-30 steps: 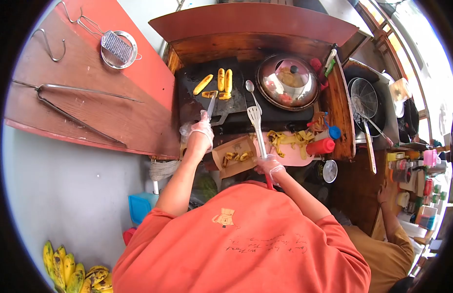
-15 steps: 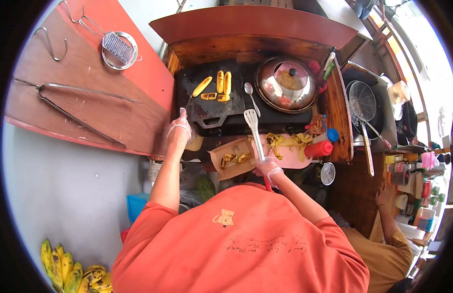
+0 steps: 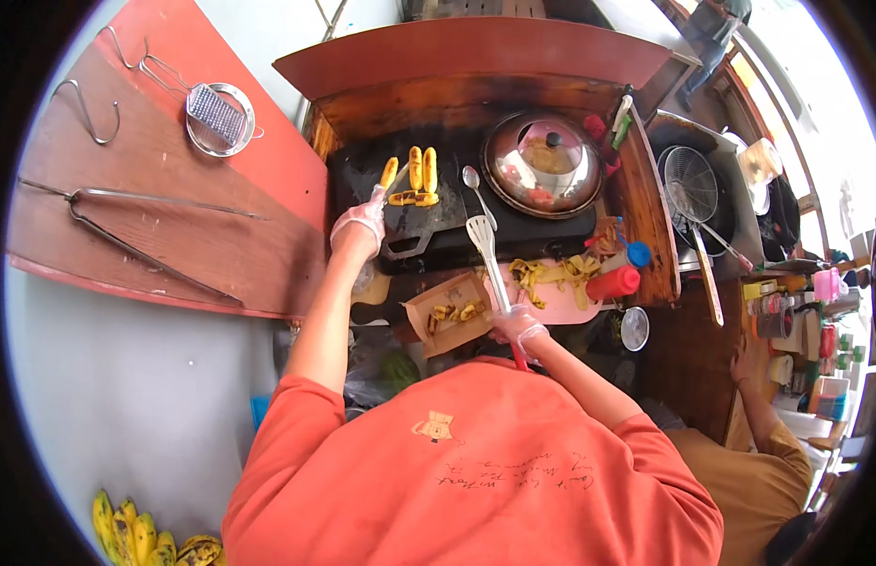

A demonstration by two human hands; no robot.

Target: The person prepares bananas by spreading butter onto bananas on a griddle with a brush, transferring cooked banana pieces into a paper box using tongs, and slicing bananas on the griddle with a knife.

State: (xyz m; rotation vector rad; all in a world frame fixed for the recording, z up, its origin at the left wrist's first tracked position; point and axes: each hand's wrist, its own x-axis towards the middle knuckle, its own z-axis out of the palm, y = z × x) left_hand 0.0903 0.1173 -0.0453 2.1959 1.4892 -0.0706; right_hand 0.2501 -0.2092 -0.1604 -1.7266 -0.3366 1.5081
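My left hand, in a clear plastic glove, is closed over the left part of the black griddle. From its fingers a thin, pale, blade-like utensil points in among the browned bananas. Whole lengths and short cut pieces of banana lie there on the hot plate. My right hand, also gloved, grips a slotted turner by its red handle, close in front of my body. The turner's head reaches the front edge of the griddle, beside a spoon.
A cardboard box with banana pieces sits in front of the griddle. Peels cover a pink board near a red bottle. A lidded pan stands right. Another person's arm is at far right.
My left hand has moved right and forward over the griddle, bringing the thin utensil in among the bananas. My right hand and the turner stay nearly where they were. The view has shifted slightly.
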